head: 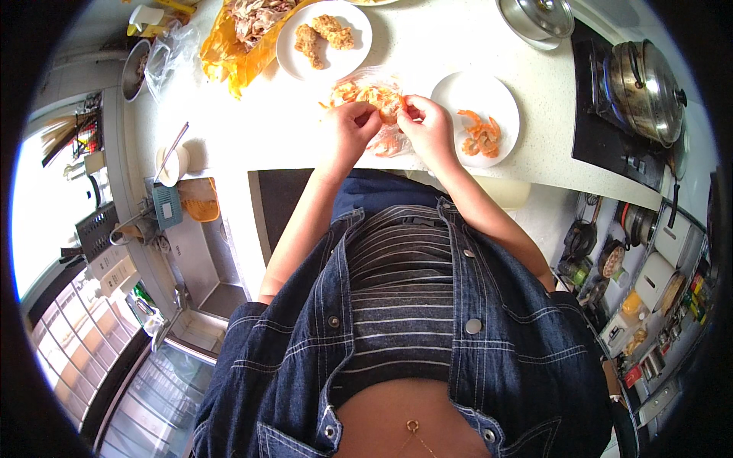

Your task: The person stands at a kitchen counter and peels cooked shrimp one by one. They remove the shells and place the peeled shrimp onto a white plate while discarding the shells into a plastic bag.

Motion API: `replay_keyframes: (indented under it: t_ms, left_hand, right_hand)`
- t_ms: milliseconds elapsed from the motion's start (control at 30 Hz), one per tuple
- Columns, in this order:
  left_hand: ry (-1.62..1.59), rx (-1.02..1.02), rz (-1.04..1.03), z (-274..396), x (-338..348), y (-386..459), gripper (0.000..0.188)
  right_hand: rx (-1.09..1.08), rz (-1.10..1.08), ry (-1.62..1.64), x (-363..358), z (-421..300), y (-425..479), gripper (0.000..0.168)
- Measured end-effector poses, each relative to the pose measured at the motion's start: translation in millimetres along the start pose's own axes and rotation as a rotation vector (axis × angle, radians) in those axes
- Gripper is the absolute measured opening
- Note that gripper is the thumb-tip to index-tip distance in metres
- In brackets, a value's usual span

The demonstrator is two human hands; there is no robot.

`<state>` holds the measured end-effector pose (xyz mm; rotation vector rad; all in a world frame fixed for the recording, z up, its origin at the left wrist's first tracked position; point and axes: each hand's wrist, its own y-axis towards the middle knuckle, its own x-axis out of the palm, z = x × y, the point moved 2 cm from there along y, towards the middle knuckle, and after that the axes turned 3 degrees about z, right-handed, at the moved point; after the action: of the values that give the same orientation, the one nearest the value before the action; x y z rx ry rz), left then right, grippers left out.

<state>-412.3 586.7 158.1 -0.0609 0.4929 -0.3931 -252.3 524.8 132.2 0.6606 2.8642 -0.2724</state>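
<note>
Both my hands meet over a heap of orange shrimp and shell pieces (358,93) lying on clear plastic at the counter's front edge. Fingertips of my left hand (356,129) pinch the left side of a shrimp (390,109). On its right side, the thumb and forefinger of my right hand (426,123) close on it. Close by on the right, a white plate (446,94) holds several orange shrimp (481,137). Another white plate (292,54), beyond my left hand, bears two pieces of fried chicken (332,32).
Shredded meat (257,20) lies on orange plastic (226,57) at the back left. A white bowl (172,166) with a chopstick-like utensil stands by the sink (197,257). On the right, a lidded steel pot (644,94) sits over a blue flame; another steel pot (524,20) stands farther back.
</note>
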Motion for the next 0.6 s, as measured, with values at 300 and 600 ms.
replay_keyframes:
  t_ms: [300, 600]
  left_hand:
    - [-0.715, -0.259, -0.085, -17.1, 9.6, -1.6, 0.014]
    - [-0.283, -0.125, 0.027, -23.4, 15.5, -1.5, 0.021]
  right_hand:
    - [0.483, -0.183, 0.713, 1.4, 2.7, -1.1, 0.021]
    - [0.602, -0.204, 0.826, -1.8, 7.3, -2.2, 0.020]
